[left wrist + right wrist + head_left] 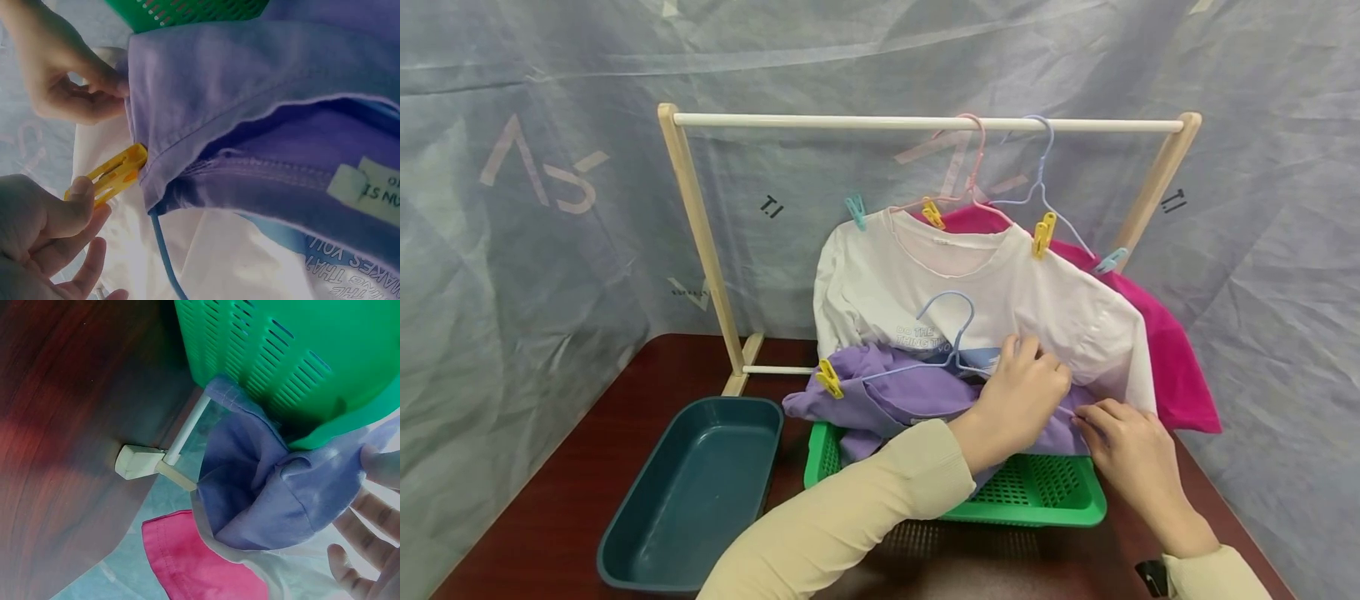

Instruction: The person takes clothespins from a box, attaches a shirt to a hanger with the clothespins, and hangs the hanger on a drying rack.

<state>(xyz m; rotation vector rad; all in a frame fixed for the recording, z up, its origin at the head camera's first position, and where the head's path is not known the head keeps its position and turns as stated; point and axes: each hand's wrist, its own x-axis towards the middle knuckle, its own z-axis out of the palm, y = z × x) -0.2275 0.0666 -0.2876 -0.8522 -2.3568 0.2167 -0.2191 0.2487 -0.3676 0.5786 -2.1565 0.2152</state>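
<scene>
A purple garment (910,387) lies over the green basket (1097,504), with a blue hanger (961,327) at its neckline. My left hand (1018,396) pinches a yellow clothespin (115,175) between thumb and finger. In the left wrist view, the clothespin's tip meets the garment's shoulder edge, close to the hanger wire. Further right, my right hand (1131,446) pinches the same garment's edge between thumb and fingers. Another yellow clothespin (829,379) grips its left shoulder. In the right wrist view, a purple fold (269,487) hangs beside my right fingers (365,534).
Behind, a rack with a white bar (790,122) carries a white shirt (880,275) on a pink hanger (977,158) and a magenta garment (1180,367) on a second blue hanger (1043,162), with clothespins. A dark teal tray (767,442) stands left on the brown table (565,492).
</scene>
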